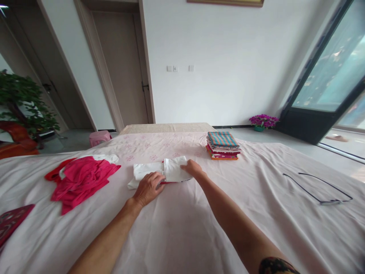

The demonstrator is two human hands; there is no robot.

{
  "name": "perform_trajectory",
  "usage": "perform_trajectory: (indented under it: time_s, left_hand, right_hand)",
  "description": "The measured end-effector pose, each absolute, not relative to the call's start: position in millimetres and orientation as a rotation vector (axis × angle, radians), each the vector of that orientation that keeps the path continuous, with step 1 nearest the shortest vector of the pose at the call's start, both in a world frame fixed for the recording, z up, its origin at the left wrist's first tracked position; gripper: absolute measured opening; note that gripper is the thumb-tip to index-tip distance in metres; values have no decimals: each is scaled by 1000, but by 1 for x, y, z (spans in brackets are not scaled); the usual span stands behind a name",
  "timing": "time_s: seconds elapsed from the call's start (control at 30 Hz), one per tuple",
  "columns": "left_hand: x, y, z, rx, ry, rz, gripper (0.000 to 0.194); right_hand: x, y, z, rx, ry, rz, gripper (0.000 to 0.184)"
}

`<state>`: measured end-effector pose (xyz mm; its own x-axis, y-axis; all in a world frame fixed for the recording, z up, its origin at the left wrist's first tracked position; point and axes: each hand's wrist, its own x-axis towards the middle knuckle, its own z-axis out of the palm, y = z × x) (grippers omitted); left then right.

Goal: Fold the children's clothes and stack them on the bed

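Pale pink cover [176, 228] spread over the whole work surface; faint floral print toward the far side, loose wrinkles at left and right; crumpled heap of clothes [88, 180] at left, mostly hot pink, with red and white fabric showing at its far side.

White cloth [175, 171] at mid-surface, between the heap and a neat stack of folded fabric [224, 146]; it lies as a flattish, crosswise strip; right portion doubled over in a smooth panel, its raised left edge running straight near the middle; left portion softer, rounded at the far edge, a loose flap toward the near-left corner; red shows along the near edge, with a thin dark line at lower right; stack is topped by blue-and-orange stripes.

Left hand [149, 186] at the near edge by the fold; fingers curved and close together over the cloth, grip cannot be told; right hand [192, 168] at the right end; thumb side on the white panel, other fingers largely hidden, so cannot tell whether clamped; dark-framed glasses [335, 201] at far right, temples unfolded.
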<state>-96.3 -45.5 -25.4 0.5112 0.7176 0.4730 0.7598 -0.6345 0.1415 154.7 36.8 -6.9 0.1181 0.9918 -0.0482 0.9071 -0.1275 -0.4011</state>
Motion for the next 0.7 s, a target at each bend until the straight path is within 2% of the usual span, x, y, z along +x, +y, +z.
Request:
perform_trajectory:
  time_s: [0.1, 0.23, 0.47, 0.7]
  left_hand:
    - [-94, -47, -25, -2717, -1280, -760, 22]
    - [-95, -48, -27, -2753, -1251, -825, 26]
    - [-99, -47, -23, -2553, -1321, -1222, 28]
    - [-95, -41, -26, -2539, -1188, -1145, 28]
  right_hand:
    - [156, 40, -14, -1983, -1689, 689, 39]
    - [169, 39, -17, -1761, -1511, 939, 28]
    - [228, 23, -12, -1558, -1269, 1139, 29]
    - [241, 17, -2, -1374, -1122, 1330, 31]
